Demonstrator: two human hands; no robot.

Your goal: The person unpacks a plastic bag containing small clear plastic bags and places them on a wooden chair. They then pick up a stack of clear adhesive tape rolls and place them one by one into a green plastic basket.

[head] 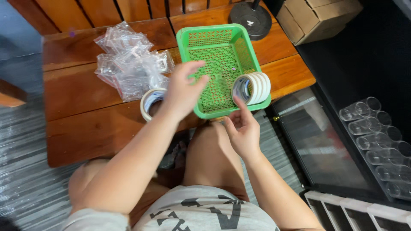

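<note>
While my left hand hovers spread and loose over the counter, its fingers reaching across the near-left rim of the green basket, I have nothing gripped in it; a single roll of tape lies just beneath the wrist at about nine o'clock from the basket. My right hand sits at six o'clock, fingers half curled, fingertip touching the stack of tape rolls standing on edge in the basket's near-right corner, steadying rather than clasping it. I judge I am loading rolls into the basket, with the loose roll yet to join the stack. That calls for closing the left hand on the loose roll, lifting it clear of the rim. A heap of clear plastic bags lies at ten o'clock.
</note>
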